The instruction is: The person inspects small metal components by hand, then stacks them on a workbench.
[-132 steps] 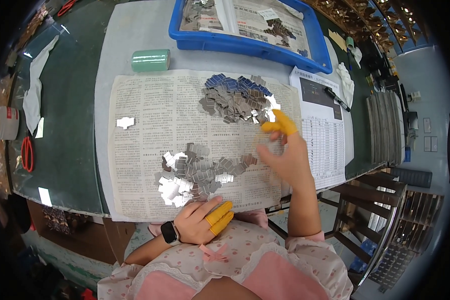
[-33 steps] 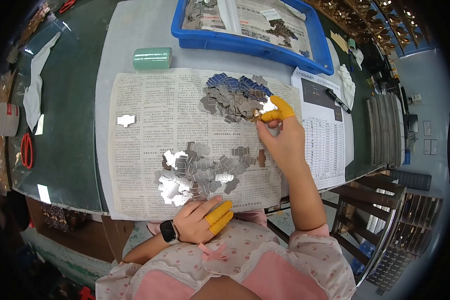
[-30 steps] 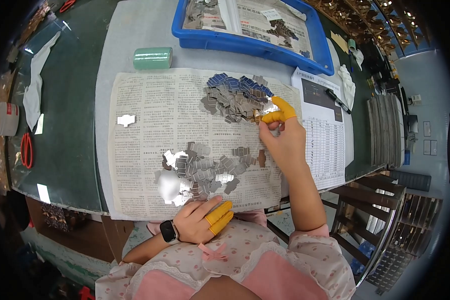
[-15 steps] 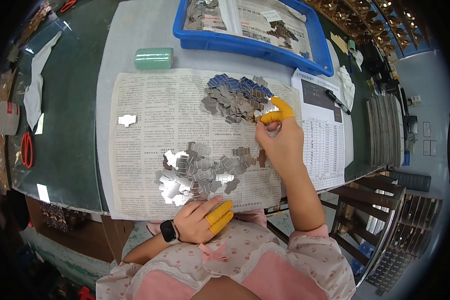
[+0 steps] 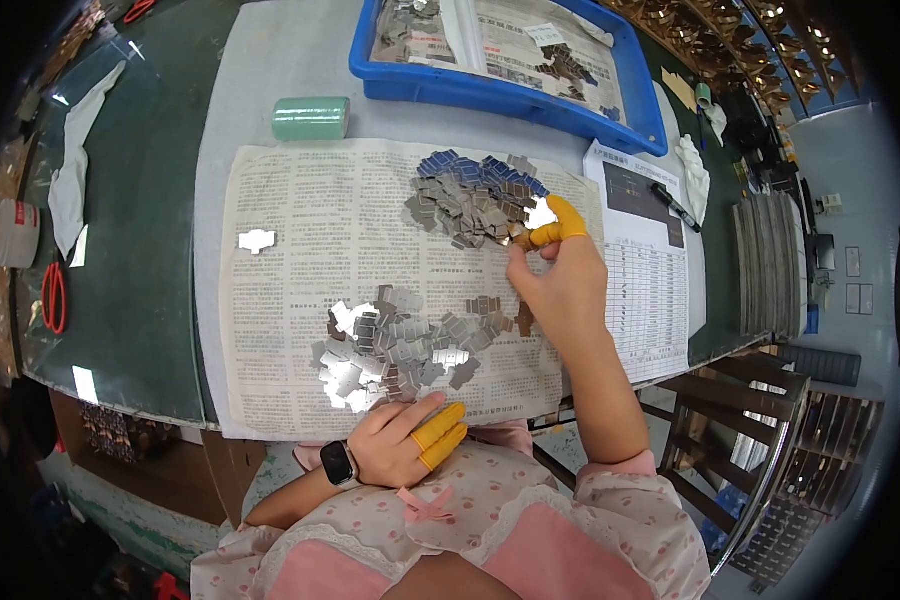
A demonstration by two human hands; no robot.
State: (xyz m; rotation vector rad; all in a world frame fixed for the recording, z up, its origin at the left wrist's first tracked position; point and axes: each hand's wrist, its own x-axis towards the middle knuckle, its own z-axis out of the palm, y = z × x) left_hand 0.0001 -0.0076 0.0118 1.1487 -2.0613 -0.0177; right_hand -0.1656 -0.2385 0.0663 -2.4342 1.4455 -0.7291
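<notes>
Spread newspaper (image 5: pixel 300 340) carries two heaps of small, flat, notched metal plates. At the right edge of the far heap (image 5: pixel 475 200), my right hand (image 5: pixel 565 275) is bent in a pinch. A small metal plate shows partly at its fingertips, mostly hidden by the fingers. Yellow finger cots cover fingers on both hands. My left hand (image 5: pixel 395 445) rests by the table's near edge, fingers stretched out and holding nothing. Just beyond it lies the near heap (image 5: pixel 405 345), grey with bright reflections. One lone plate (image 5: pixel 257 241) lies apart at the left.
Behind the newspaper stands a blue tray (image 5: pixel 510 108) holding more plates, with a green roll (image 5: pixel 311 119) to its left. Right of the newspaper are a printed sheet (image 5: pixel 645 300) and a black marker (image 5: pixel 675 206). Red-handled scissors (image 5: pixel 54 298) lie far left.
The fingertips of my right hand have shifted slightly at the far heap's edge. My left hand stays where it was, and both heaps look much the same.
</notes>
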